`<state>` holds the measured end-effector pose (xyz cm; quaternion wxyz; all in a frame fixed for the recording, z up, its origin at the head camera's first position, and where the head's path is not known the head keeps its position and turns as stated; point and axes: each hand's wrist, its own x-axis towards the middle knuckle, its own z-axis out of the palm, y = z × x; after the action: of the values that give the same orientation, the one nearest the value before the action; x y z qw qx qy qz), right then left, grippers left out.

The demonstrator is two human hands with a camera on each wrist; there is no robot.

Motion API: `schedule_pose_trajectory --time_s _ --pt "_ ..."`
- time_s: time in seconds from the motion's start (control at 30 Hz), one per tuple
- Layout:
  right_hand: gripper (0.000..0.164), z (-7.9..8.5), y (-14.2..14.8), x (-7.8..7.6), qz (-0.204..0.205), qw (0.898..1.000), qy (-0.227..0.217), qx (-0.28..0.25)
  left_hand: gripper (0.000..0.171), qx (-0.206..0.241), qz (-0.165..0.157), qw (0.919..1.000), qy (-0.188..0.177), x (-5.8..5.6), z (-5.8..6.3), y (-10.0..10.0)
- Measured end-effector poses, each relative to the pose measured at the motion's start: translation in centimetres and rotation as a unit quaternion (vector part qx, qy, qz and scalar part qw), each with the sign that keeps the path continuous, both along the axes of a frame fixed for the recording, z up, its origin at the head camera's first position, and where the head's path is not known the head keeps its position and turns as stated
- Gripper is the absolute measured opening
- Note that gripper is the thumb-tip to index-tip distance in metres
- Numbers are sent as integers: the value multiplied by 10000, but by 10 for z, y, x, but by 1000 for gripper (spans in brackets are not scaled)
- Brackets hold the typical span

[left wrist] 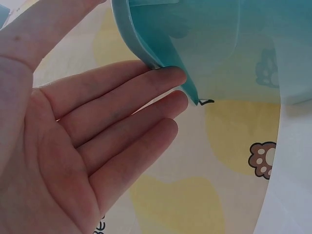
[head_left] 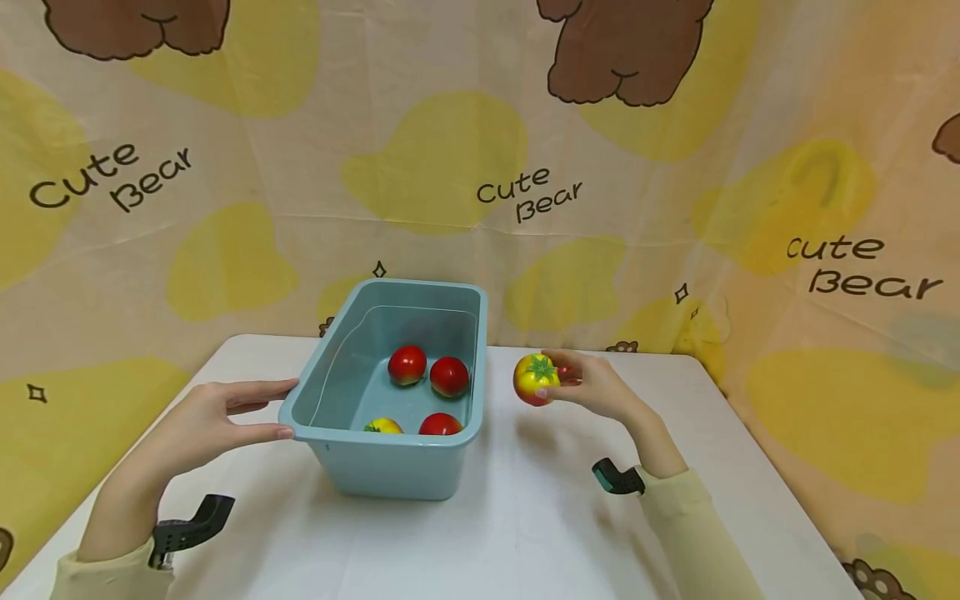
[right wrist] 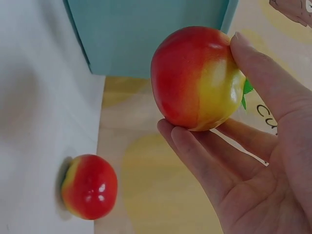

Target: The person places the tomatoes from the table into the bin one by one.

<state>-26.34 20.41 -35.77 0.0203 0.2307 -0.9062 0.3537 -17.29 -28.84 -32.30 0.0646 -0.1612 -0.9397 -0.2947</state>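
Note:
My right hand pinches a red-and-yellow toy tomato with a green star-shaped top, between thumb and fingertips. It holds the tomato above the table, to the right of a light-blue plastic bin. Inside the bin lie several tomatoes, among them a red one and a mostly yellow one. My left hand touches the bin's near left corner, its straight fingers against the rim and the thumb on the corner. Another red-and-yellow tomato rests on the table, mostly hidden behind my right hand in the head view.
A white table carries the bin. Behind it hangs a yellow-and-beige cloth with bear prints and lettering. Each wrist wears a black device, one on the left and one on the right.

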Motion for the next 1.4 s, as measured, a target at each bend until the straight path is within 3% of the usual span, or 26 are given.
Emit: schedule_pose_trajectory --time_s 0.53,1.2,1.4 --pt "60 25 -1 -1 238 9995 134 -149 58 14 -22 10000 -32 0 0 0" --pt "61 63 -16 -3 90 9994 231 232 57 71 -55 9999 -93 0 0 0" --pt "61 73 -26 -4 262 9987 343 259 59 58 -90 9999 -48 -2 0 -1"
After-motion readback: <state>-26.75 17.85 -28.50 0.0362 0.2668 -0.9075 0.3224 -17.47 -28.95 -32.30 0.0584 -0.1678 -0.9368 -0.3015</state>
